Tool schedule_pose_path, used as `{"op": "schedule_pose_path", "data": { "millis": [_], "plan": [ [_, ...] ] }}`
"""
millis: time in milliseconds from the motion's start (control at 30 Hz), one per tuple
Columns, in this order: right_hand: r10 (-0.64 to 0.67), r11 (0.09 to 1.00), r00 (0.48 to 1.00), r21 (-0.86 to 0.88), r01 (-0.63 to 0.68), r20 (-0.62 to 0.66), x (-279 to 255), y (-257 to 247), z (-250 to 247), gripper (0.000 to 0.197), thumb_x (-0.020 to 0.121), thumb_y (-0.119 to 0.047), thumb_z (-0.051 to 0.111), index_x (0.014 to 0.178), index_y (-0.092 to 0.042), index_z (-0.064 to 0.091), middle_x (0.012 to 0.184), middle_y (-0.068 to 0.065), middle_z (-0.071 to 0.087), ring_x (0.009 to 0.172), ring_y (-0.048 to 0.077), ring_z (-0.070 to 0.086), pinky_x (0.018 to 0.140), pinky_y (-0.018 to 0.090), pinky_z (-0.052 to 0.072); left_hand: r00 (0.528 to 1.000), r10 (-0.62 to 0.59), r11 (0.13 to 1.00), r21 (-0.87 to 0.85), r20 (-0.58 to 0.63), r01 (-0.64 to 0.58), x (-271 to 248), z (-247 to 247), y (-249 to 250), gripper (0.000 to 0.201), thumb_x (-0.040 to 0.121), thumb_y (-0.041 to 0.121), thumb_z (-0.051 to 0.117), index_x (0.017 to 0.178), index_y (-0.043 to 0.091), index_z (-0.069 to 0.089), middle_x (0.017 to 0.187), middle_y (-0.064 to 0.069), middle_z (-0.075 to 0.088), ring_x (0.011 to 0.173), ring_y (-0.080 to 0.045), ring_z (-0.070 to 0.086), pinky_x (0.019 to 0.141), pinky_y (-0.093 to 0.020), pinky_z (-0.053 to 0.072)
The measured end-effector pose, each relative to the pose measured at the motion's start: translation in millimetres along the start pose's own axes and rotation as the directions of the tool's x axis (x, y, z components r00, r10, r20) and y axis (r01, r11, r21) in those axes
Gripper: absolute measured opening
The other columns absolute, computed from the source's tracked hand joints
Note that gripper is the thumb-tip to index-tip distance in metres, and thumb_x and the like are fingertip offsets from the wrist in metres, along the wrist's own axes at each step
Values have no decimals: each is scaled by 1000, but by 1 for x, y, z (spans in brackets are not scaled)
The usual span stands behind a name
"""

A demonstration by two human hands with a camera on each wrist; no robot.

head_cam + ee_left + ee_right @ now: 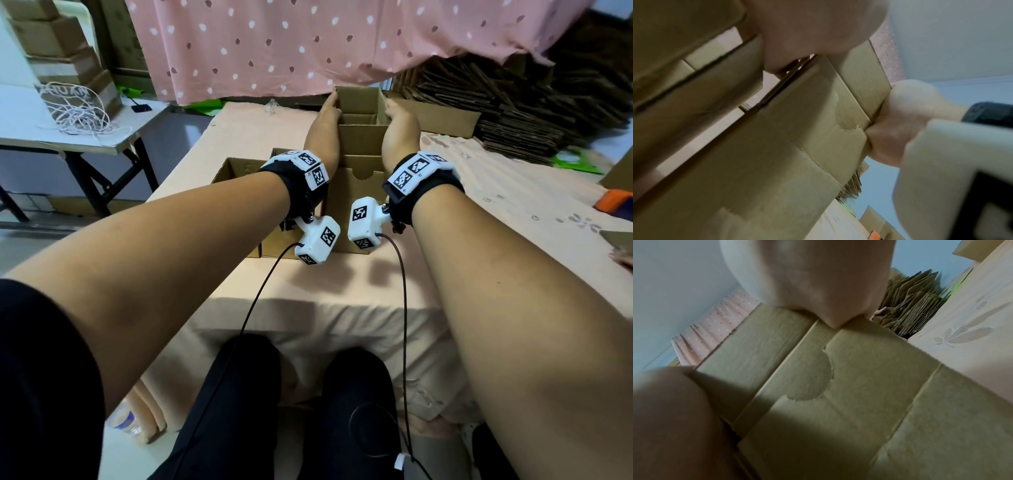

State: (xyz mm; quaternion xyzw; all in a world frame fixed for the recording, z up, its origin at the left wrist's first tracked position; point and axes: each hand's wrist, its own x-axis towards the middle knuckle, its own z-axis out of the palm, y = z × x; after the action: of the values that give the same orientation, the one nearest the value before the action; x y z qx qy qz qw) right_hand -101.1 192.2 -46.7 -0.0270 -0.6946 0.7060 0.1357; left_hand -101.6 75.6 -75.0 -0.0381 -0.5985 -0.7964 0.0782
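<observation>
A tall brown cardboard box (359, 192) with its top open stands on the peach-clothed table (342, 291) in front of me. My left hand (325, 120) lies flat along the box's left side, its fingers reaching the far corner. My right hand (400, 120) presses against the right side, and its fingertips are hard to make out. The box sits squeezed between the two palms. In the left wrist view the box (797, 129) fills the frame under my palm (807, 32). In the right wrist view my palm (813, 280) meets the box (859, 386) at its upper edge.
Two more open boxes (236, 178) stand just left of the held one. A low flat box (442, 120) lies behind on the right. Flattened cardboard (513, 102) is stacked at the back right, under a pink dotted cloth (308, 41). A folding table with tangled cord (75, 113) stands at left.
</observation>
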Motion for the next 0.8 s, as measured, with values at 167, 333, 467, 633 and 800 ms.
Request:
{"op": "schedule_pose_path", "data": {
  "millis": [167, 333, 467, 633, 800],
  "plan": [
    [-15, 997, 1000, -79, 17, 27, 7, 5, -1, 43, 103, -13, 34, 141, -12, 54, 145, 9, 52, 126, 20, 52, 109, 33, 41, 999, 38, 999, 25, -15, -37, 6, -2, -8, 50, 91, 50, 42, 125, 25, 67, 105, -12, 76, 101, -36, 71, 91, -53, 58],
    [-114, 981, 994, -160, 113, 3, -6, 9, -1, 44, 102, -9, 32, 141, -9, 52, 148, 7, 49, 135, 20, 46, 108, 25, 35, 1000, -23, 999, 46, -19, 24, 20, -5, -23, 58, 84, 61, 49, 130, 30, 65, 115, -7, 74, 106, -30, 71, 96, -52, 56],
    [-137, 978, 990, -161, 129, -38, -11, 7, -1, 42, 102, -10, 35, 138, -11, 57, 143, 5, 55, 124, 15, 52, 94, 18, 35, 1000, 19, 991, 134, -9, -18, 16, -7, -19, 55, 88, 52, 50, 135, 26, 62, 128, -8, 69, 115, -31, 66, 101, -52, 52],
    [-148, 974, 987, -181, 134, -61, -16, 8, -2, 41, 103, -13, 35, 136, -11, 59, 139, 5, 58, 117, 14, 53, 89, 18, 35, 992, 127, 959, 255, 21, -128, 2, -5, -11, 52, 93, 33, 46, 141, 17, 55, 135, -11, 62, 121, -31, 62, 105, -48, 49],
    [-161, 970, 983, -196, 141, -91, -21, 7, 0, 42, 102, -15, 34, 134, -14, 61, 139, 3, 59, 124, 18, 54, 89, 19, 37, 988, 148, 960, 248, -48, -132, -2, -6, -9, 60, 85, 50, 31, 135, 30, 58, 121, -6, 69, 107, -25, 68, 98, -49, 54]
  ]
}}
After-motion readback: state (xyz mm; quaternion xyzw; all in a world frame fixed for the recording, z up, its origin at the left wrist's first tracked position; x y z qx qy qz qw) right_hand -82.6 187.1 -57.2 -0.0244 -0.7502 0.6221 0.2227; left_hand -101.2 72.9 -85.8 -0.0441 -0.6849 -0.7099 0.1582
